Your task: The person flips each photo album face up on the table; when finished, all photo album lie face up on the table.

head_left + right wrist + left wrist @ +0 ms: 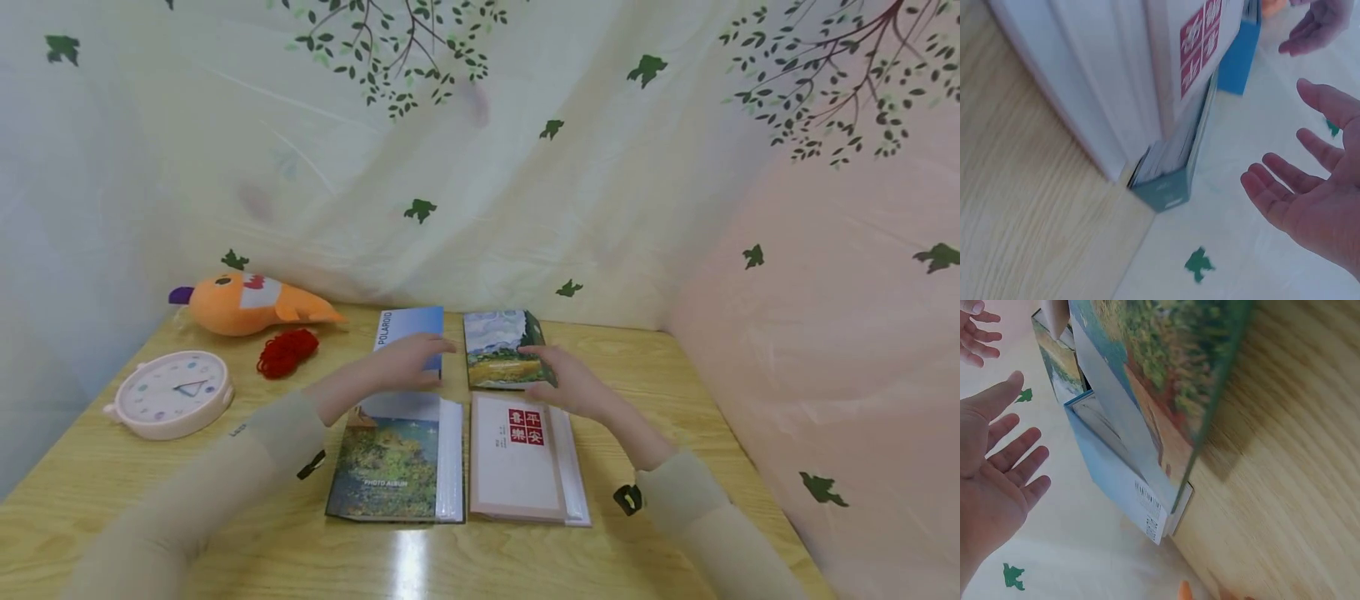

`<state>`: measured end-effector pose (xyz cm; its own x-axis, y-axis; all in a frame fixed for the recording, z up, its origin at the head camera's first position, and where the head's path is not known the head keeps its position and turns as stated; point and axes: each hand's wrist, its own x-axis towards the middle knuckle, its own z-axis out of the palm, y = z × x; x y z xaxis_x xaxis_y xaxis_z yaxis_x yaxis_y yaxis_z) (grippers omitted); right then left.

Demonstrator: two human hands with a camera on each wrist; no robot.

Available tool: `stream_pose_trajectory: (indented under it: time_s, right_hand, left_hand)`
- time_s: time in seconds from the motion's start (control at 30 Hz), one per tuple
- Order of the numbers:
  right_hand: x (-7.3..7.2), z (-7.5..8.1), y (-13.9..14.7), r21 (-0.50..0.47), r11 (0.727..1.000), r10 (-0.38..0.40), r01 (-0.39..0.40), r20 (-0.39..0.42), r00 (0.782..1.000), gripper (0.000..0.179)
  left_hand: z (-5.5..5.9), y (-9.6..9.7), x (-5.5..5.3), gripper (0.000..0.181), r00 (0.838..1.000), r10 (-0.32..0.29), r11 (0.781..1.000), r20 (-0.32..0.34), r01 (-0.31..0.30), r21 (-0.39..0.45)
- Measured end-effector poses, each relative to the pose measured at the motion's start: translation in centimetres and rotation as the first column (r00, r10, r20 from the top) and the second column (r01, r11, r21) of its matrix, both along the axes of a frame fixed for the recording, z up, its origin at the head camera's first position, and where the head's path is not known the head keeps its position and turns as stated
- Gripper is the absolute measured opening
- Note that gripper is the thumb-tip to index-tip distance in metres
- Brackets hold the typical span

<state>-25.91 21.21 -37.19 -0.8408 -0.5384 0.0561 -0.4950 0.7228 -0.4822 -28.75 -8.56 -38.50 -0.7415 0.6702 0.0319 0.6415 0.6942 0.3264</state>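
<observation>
Four albums lie in two rows on the wooden table. My left hand [405,363] hovers over the blue album [412,322] marked POLAROID, fingers loosely extended and holding nothing. Over the right side of the landscape-painted album [495,343] is my right hand [567,382], also holding nothing. Nearer me lie a PHOTO ALBUM [386,458] with a garden painting, and a cream album [516,483] with red character squares. Both wrist views show the left hand [1000,459] and the right hand [1325,187] with spread fingers, apart from the albums.
On the left are a round pink-and-white clock [174,392], a bundle of red yarn [288,353] and an orange plush toy [240,307]. A pale leaf-printed curtain [510,225] hangs behind the table [652,533] and along its sides.
</observation>
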Motion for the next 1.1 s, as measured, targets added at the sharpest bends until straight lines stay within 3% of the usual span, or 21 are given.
stream_pose_trajectory:
  time_s: [0.23, 0.4, 0.6, 0.73, 0.9, 1.1]
  right_hand:
    - [3.2, -0.5, -2.9, -0.008, 1.0, -0.029, 0.028, -0.018, 0.999, 0.06]
    - [5.2, -1.5, -4.7, -0.023, 0.999, -0.034, 0.033, -0.056, 0.998, 0.065]
    - [7.4, -2.4, -6.5, -0.056, 0.998, -0.036, 0.036, 0.007, 0.999, 0.075]
    - [8.7, -2.9, -7.6, -0.013, 1.0, -0.028, 0.029, 0.041, 0.999, 0.084]
    - [9.9, -3.5, -8.9, 0.007, 0.999, 0.034, -0.035, 0.092, 0.995, 0.086]
    - [10.2, -4.2, -10.1, 0.024, 0.995, 0.089, -0.094, 0.147, 0.985, 0.083]
  left_hand:
    - [0.0, -2.5, 2.6, 0.053, 0.994, 0.065, 0.998, -0.091, -0.062, 0.032]
    - [-0.5, -3.9, 4.6, 0.056, 0.987, 0.136, 0.989, -0.08, -0.13, 0.073]
    - [-2.3, -5.4, 6.7, 0.062, 0.964, 0.258, 0.96, -0.07, -0.248, 0.127]
    - [-3.5, -6.2, 8.0, 0.064, 0.943, 0.318, 0.939, -0.095, -0.299, 0.169]
    - [-4.3, -7.1, 9.7, 0.07, 0.931, 0.358, 0.918, -0.066, -0.338, 0.206]
    - [-4.9, -7.9, 10.9, 0.079, 0.928, 0.371, 0.909, 0.036, -0.371, 0.191]
